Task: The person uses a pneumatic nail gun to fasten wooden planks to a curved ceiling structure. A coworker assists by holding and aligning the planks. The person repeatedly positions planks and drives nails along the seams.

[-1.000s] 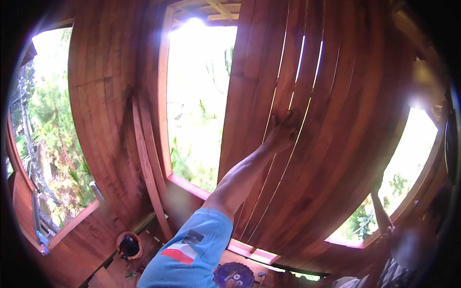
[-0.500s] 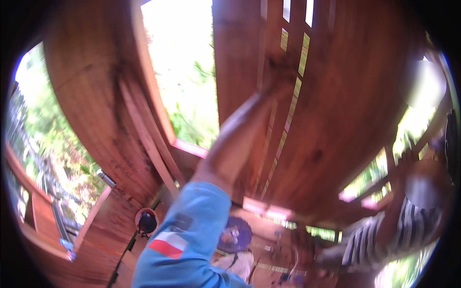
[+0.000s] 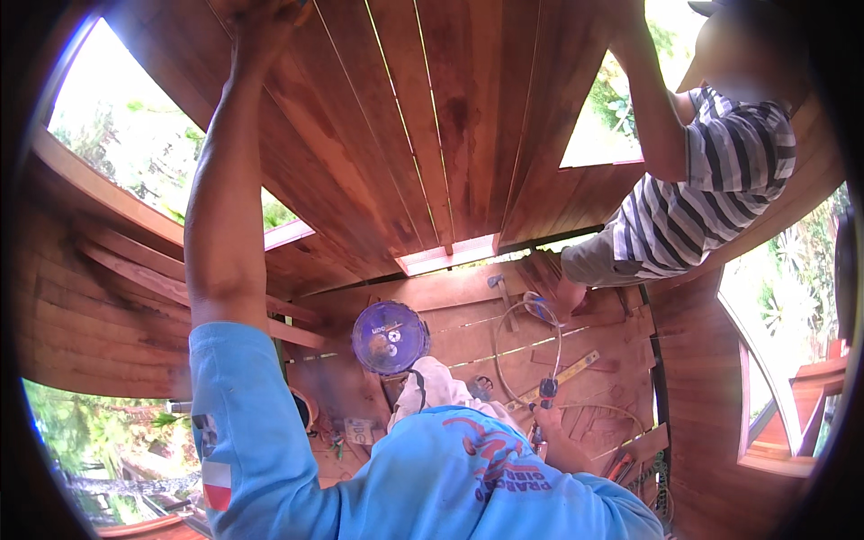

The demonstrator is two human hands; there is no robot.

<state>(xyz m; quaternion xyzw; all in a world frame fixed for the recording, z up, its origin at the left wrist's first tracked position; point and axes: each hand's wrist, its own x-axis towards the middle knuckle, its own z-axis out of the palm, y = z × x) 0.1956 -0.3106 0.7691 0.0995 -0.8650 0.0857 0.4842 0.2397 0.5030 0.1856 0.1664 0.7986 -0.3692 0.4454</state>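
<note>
My left arm stretches up at the left, with my left hand (image 3: 263, 25) at the top edge against the reddish wooden planks (image 3: 360, 117). Its fingers are partly cut off by the picture's edge, and a small blue spot shows beside them. Low in front of my body, my right hand (image 3: 543, 419) is closed around a dark tool (image 3: 548, 389) with a reddish part. A thin pale hose (image 3: 560, 333) loops up from about the tool; whether it joins the tool I cannot tell.
A co-worker in a striped shirt (image 3: 670, 225) stands at the right, arm raised to the planks. On the wooden floor are a purple bucket (image 3: 389, 335), a hammer (image 3: 506, 297), a yellow level-like bar (image 3: 580, 367) and scattered tools. Window openings (image 3: 117, 108) break the walls.
My view has swung, so the planks now run across the top middle. My raised left arm now stands at the left. My right hand and the tool show more plainly.
</note>
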